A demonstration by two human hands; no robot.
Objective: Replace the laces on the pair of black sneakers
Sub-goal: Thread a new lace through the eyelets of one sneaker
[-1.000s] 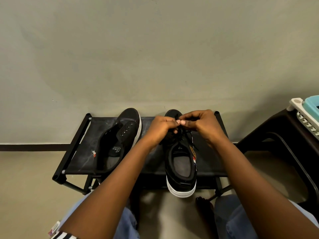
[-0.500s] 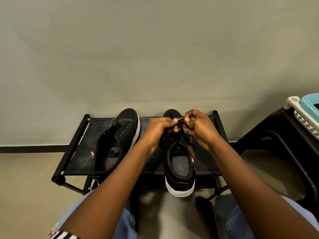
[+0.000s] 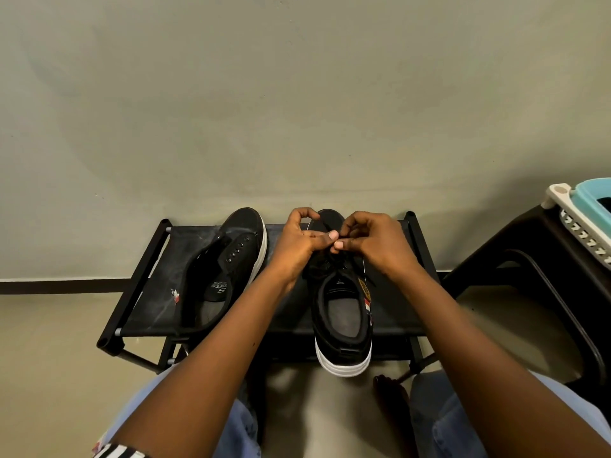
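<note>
Two black sneakers with white soles stand on a low black fabric shoe rack (image 3: 155,292). The left sneaker (image 3: 228,259) has bare eyelets and its tongue thrown open. On the right sneaker (image 3: 342,312), a black lace (image 3: 325,266) crosses the upper eyelets, and its heel juts over the rack's front edge. My left hand (image 3: 297,239) and my right hand (image 3: 370,239) meet above its laced part, fingertips pinching the black lace between them. The toe of this shoe is partly hidden behind both hands.
A grey wall rises directly behind the rack. A dark plastic stool (image 3: 535,269) stands at the right, with a white and teal basket (image 3: 585,213) on top. My knees in blue jeans (image 3: 238,424) sit close in front of the rack.
Both hands stay at the lace over the right sneaker. The fingers have shifted: the left index finger now arches up and the thumbs press together.
</note>
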